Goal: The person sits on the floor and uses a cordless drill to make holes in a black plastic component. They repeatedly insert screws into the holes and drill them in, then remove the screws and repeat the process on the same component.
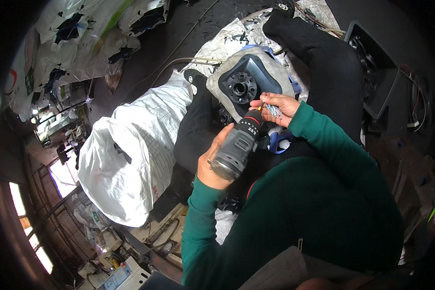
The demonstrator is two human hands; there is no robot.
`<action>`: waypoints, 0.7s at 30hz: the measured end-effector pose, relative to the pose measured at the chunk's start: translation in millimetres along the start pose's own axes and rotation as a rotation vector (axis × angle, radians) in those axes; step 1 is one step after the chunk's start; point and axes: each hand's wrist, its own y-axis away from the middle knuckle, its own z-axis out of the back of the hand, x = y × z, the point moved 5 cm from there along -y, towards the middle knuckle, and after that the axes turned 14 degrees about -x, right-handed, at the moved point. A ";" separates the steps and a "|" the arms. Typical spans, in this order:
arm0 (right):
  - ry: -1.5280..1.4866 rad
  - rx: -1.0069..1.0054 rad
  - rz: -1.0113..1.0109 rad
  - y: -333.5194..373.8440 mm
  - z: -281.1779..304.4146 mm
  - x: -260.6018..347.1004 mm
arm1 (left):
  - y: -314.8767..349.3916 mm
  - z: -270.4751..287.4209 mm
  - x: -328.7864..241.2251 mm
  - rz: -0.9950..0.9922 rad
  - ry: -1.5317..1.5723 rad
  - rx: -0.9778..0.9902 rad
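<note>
My left hand (211,169) is wrapped round a grey and black power drill (234,149), whose chuck points up and to the right. At the chuck's tip a small yellow bit (260,107) meets the fingertips of my right hand (287,107). That hand is closed on several silvery screws (274,112), which stick out between the fingers. Just beyond both hands, between my legs, rests a dark moulded part (262,71) with a pale grey, rounded rim. In its recess sits a black round hub (240,88) with a ring of holes.
Left of my legs lies a large open white woven sack (130,164). A black bin (389,72) with dark parts inside stands at the right. Stuffed pale sacks (77,43) are at the upper left. A hose (188,59) runs across the dark floor.
</note>
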 end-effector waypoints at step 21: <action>0.494 -0.538 0.278 -48.0 39.9 -10.6 | -60.1 -6.3 44.9 0.038 -0.074 0.079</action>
